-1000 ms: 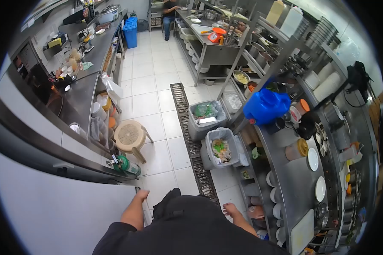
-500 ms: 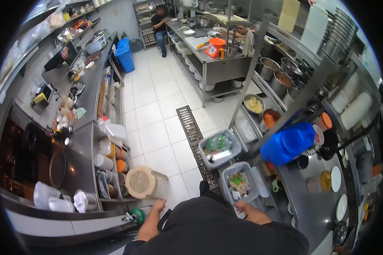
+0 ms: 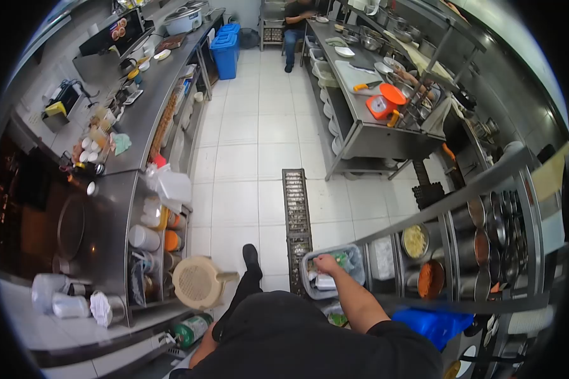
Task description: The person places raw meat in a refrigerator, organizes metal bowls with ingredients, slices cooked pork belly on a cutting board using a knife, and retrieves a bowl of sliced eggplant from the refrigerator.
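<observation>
My right hand (image 3: 325, 264) is above the lined grey bin (image 3: 355, 258), which holds green and white waste. Its fingers look curled, and whatever may be in them is too small to make out. Low at the left of my body, my left forearm (image 3: 203, 349) shows near the green gas cylinder (image 3: 191, 330); the fingers of that hand are hidden. A beige stool (image 3: 198, 282) stands to the left of my stepping foot (image 3: 251, 258).
A floor drain grate (image 3: 296, 203) runs ahead. Steel counters (image 3: 121, 107) line the left. On the right are a worktable (image 3: 354, 114) with an orange scale (image 3: 379, 106), and a rack of pots (image 3: 449, 221). A seated person (image 3: 295, 22) is at the back.
I have moved forward along the floor, and the view has turned right. My right arm has reached forward over the bin. My left hand has dropped back out of sight.
</observation>
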Motion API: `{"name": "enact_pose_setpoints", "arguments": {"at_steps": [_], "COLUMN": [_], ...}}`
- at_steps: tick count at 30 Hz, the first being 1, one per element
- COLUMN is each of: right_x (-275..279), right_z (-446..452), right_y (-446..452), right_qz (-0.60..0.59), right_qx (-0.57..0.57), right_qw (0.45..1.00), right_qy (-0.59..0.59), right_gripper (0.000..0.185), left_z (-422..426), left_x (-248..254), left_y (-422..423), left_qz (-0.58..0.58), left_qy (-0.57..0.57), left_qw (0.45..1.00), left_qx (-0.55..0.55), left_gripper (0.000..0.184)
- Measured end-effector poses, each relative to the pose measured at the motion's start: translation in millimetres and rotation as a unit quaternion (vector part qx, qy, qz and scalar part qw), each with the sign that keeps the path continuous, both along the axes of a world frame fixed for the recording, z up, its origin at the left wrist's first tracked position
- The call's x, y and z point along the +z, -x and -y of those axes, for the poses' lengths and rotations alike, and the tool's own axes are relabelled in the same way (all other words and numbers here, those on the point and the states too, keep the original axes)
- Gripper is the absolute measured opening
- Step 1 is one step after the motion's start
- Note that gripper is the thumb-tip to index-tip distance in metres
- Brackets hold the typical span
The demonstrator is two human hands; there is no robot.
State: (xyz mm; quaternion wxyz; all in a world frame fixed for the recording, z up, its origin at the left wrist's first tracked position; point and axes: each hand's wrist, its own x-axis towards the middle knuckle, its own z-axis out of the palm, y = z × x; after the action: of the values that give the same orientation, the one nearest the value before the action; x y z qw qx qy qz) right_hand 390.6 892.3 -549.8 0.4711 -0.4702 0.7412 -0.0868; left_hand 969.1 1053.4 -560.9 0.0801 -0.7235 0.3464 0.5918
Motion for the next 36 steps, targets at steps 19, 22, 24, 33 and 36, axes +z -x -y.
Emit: {"name": "enact_pose_setpoints", "arguments": {"at_steps": [19,22,24,33,36], "right_x": [7.8,-21.9,-46.3,-67.4,-36.4], "right_z": [241.5,317.5,372.1,651.7,737.3], "right_y": [34.5,52.1,71.7,179.0,206.0], "right_qz": [0.032,0.053,0.061,-0.008,-0.04], "right_qx": [-0.158,-0.122,-0.087,0.077,0.082], "right_qw": [0.954,0.958,0.963,0.984,0.989], "right_qy": [-0.252,-0.254,-0.249,-0.158,-0.12], "right_gripper": [0.038,0.039,0.04,0.038,0.037], "left_z": [621.3,677.5,698.1,718.6,763.0], "left_x": [-24.0,-28.0,-49.1,-16.6,-18.5], "left_y": [19.0,50.7,63.8,170.7,201.1], "left_qz": [-0.062,-0.063,-0.038,-0.015,-0.022], "left_qy": [0.13,0.163,0.156,0.024,0.011], "left_qw": [0.981,0.975,0.981,0.997,1.0], "left_qx": [0.132,0.134,0.108,-0.073,-0.004], "left_gripper": [0.041,0.039,0.034,0.031,0.032]}}
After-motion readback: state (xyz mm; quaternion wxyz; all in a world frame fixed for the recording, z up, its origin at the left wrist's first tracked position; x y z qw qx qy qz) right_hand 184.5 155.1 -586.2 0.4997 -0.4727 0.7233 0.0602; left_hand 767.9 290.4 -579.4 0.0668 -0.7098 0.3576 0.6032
